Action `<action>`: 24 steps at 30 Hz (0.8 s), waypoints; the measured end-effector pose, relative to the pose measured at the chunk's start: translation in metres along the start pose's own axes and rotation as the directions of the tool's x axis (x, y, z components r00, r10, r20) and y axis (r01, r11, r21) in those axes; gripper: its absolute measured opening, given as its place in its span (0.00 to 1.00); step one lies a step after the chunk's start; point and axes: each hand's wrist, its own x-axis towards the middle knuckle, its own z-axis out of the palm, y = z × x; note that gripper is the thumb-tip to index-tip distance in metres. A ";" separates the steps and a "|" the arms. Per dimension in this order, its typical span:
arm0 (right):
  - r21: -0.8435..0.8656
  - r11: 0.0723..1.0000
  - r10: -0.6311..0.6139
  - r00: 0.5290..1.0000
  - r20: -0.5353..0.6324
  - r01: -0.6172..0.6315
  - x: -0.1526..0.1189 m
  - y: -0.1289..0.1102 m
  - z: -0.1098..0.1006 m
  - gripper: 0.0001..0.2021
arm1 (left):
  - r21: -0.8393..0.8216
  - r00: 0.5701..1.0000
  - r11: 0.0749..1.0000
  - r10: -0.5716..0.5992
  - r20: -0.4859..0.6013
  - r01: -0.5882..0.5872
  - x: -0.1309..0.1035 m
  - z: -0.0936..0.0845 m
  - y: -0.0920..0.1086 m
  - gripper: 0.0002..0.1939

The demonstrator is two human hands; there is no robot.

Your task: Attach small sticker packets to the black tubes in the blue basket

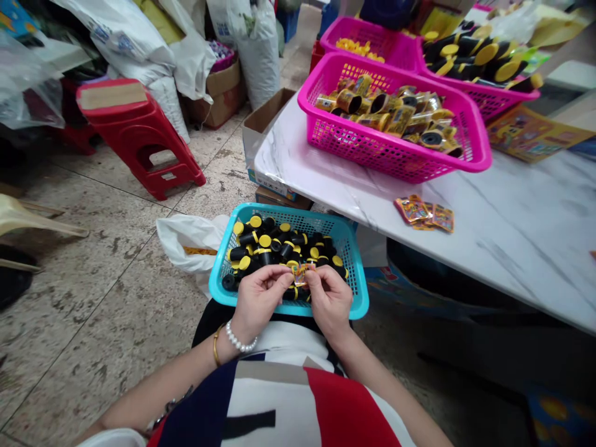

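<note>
A small orange and purple printed wrapper (pixel 301 274) is stretched between my two hands, over the blue basket (pixel 359 305). My left hand (pixel 263 294) pinches its left edge, with a pearl bracelet and a gold bangle at the wrist. The right edge is pinched by my right hand (pixel 329 298). Below and beyond my fingers, black cylinders with yellow caps (pixel 265 242) fill the basket, which rests at my lap. Whether a cylinder is behind the wrapper is too small to tell.
On the marble-patterned table (pixel 521 248) at the right stand a pink basket (pixel 372 155) of wrapped cylinders and a pile of flat wrappers (pixel 426 214). More pink baskets are behind. A red stool (pixel 139 136) and a white bag (pixel 186 233) are at the left.
</note>
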 end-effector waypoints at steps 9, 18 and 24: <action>-0.032 0.993 -0.112 0.984 0.142 0.117 -0.005 -0.005 0.000 0.09 | 0.049 1.000 0.998 0.029 -0.002 -0.029 -0.006 -0.007 0.004 0.10; -0.178 0.956 -0.131 0.882 0.452 0.234 0.090 0.026 -0.016 0.14 | -0.198 0.955 0.934 -0.290 0.057 0.296 0.016 -0.013 0.007 0.15; -0.328 0.892 -0.128 0.868 0.479 0.312 0.114 0.044 -0.008 0.15 | -0.129 0.915 0.912 -0.366 0.170 0.389 0.027 -0.011 0.003 0.15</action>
